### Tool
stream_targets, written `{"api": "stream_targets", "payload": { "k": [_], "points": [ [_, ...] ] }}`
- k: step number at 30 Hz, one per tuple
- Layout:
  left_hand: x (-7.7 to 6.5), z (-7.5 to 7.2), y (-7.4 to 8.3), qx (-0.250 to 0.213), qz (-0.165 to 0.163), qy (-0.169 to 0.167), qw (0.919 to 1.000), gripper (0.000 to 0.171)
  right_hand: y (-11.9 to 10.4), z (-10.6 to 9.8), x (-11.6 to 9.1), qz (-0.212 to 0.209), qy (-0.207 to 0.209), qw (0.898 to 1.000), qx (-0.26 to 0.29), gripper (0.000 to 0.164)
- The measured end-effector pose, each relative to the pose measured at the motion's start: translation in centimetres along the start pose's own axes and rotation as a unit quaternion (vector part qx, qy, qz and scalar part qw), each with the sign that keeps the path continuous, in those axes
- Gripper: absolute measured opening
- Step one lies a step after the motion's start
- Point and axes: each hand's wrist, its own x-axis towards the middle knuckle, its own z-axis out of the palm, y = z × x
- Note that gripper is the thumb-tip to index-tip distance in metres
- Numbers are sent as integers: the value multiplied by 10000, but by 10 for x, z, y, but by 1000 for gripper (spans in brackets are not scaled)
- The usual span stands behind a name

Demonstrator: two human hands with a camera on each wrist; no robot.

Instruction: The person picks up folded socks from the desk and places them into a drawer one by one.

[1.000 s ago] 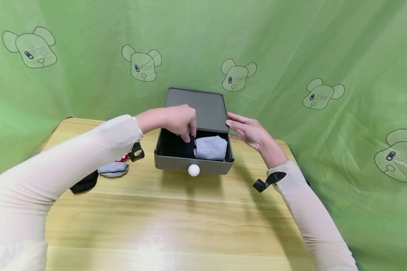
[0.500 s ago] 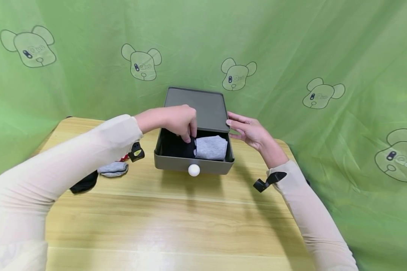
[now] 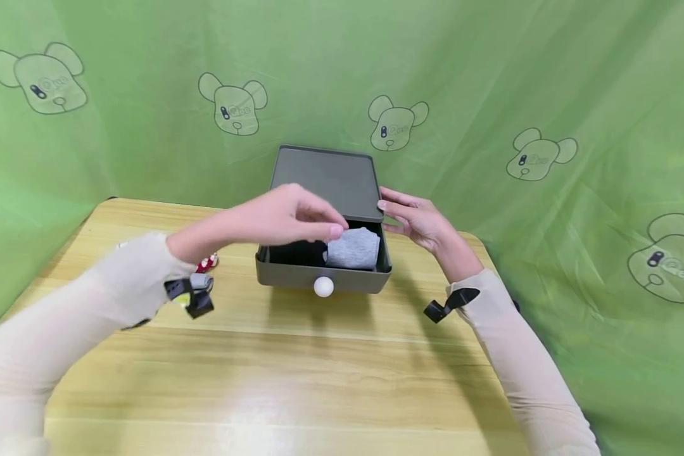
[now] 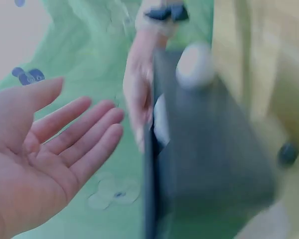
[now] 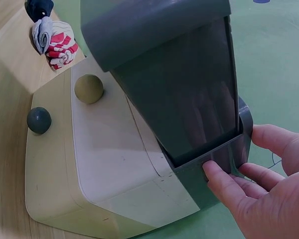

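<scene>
Made out a faint word, seemingly beginning with Q, on bear heads [image 3: 396, 130] across the green backdrop [image 3: 450, 50], upper frame. Held the left hand [image 3: 273, 218] wide and empty over the pulled-out drawer [image 3: 287, 274] at centre, clear of the folded grey cloth [image 3: 354, 251] inside. Rested the right hand [image 3: 424, 225], with mostly straight fingers, against the right edge of the cabinet [image 3: 327, 177]. Saw red-patterned cloth [image 3: 206, 263] on the table [image 3: 330, 386], left of centre.

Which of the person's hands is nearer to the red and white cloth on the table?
The left. The left hand is near the open drawer, with the red and white cloth to its left; the right hand, farther off, touches the drawer unit on its right side.
</scene>
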Motion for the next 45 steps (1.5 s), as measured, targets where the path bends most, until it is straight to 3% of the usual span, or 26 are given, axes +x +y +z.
{"api": "stream_targets", "payload": {
  "k": [2,5,9,12,15,22,27,32,37,45],
  "points": [
    [-13,15,-4,-738,-111,-24,9972,29,0,0,0,-2,-6,10000,-27,64],
    [-31,40,-12,-1615,-359,-208,9860,32,0,1,0,0,-2,10000,-48,63],
    [-48,70,-28,-2316,-780,-549,9681,40,1,1,0,11,11,10000,-27,64],
    [-54,88,-42,-2839,-1189,-758,9484,47,1,1,0,-13,15,10000,-2,63],
    [-57,103,-56,-3443,-1346,-950,9243,53,1,1,1,-41,1,10000,18,63],
    [-46,124,-80,-4730,-843,-1224,8684,67,-2,0,1,-56,40,9999,88,64],
    [-39,134,-92,-5487,-527,-1034,8279,75,-1,1,1,-25,52,9999,88,65],
    [-40,142,-97,-5972,-252,-679,7988,68,2,2,1,-26,50,10000,44,65],
    [-41,146,-98,-6196,-78,-446,7836,57,2,3,0,-6,61,10000,-58,63],
    [-37,147,-100,-6311,80,-313,7750,47,-3,3,1,81,45,9999,-115,63]
  ]
}}
